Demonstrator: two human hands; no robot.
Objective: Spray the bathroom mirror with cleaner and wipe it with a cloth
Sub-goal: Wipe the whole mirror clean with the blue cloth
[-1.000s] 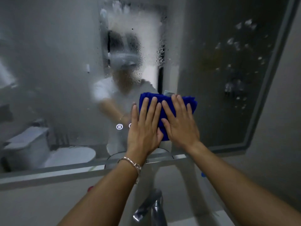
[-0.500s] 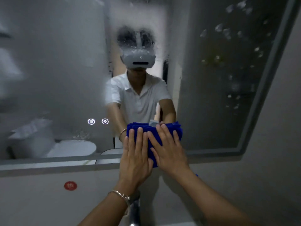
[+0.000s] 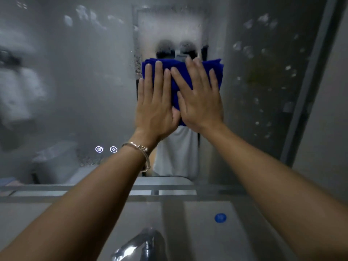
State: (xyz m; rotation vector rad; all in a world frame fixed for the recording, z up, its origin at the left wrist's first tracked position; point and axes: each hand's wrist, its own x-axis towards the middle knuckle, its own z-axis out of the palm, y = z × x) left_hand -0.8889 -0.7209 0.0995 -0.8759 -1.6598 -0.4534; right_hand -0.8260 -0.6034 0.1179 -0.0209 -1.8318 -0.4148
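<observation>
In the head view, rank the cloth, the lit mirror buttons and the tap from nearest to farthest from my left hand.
1. Cloth, pressed under the left hand.
2. Lit buttons, lower left on the mirror.
3. Tap, bottom of view.

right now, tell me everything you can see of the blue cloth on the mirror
The deep blue folded cloth looks like soft microfibre, folded into a thick pad with layered edges showing at its top corners. It lies flat against the misted, droplet-covered bathroom mirror, near the middle of the glass. The left hand and right hand press it with straight, spread fingers, covering most of it.
</observation>
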